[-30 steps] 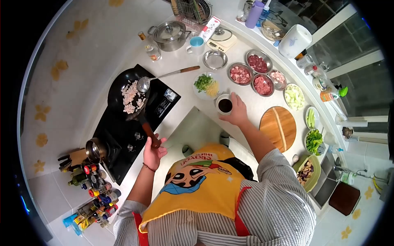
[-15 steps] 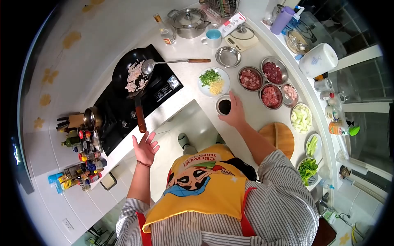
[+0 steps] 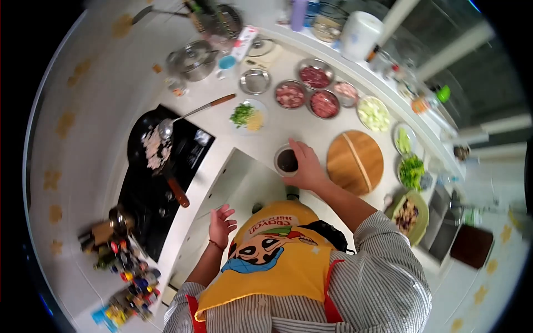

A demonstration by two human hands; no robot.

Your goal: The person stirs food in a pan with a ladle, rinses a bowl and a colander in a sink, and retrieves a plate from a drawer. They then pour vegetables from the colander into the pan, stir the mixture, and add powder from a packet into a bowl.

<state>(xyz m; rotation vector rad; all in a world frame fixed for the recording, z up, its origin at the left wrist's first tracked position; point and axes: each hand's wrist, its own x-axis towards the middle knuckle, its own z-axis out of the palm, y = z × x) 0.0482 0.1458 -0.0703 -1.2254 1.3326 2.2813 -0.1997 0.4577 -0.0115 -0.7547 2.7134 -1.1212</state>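
Observation:
My right hand (image 3: pixel 304 167) grips a small white bowl of dark liquid (image 3: pixel 287 160) by its right side, near the counter's front edge. My left hand (image 3: pixel 221 224) hangs in the air before my apron, fingers apart and holding nothing. Beyond the small bowl lies a plate with chopped green onion (image 3: pixel 242 114) and minced garlic (image 3: pixel 255 121). To the right of my right hand is a round wooden board (image 3: pixel 348 166). On the left, a black wok (image 3: pixel 137 139) with pale chopped meat (image 3: pixel 154 149) sits on the stove, a ladle (image 3: pixel 166 128) resting across it.
Metal bowls of raw meat (image 3: pixel 324 104) and an empty metal dish (image 3: pixel 255 82) stand at the back. Cut pale vegetables (image 3: pixel 373 114), leafy greens (image 3: pixel 412 171) and a green basin (image 3: pixel 415 228) line the right, beside the sink (image 3: pixel 444 222). Bottles (image 3: pixel 133 277) crowd the left.
The view has turned to the right, bringing the green basin and sink into sight. My right hand has the small bowl nearer my body, and my left hand remains open.

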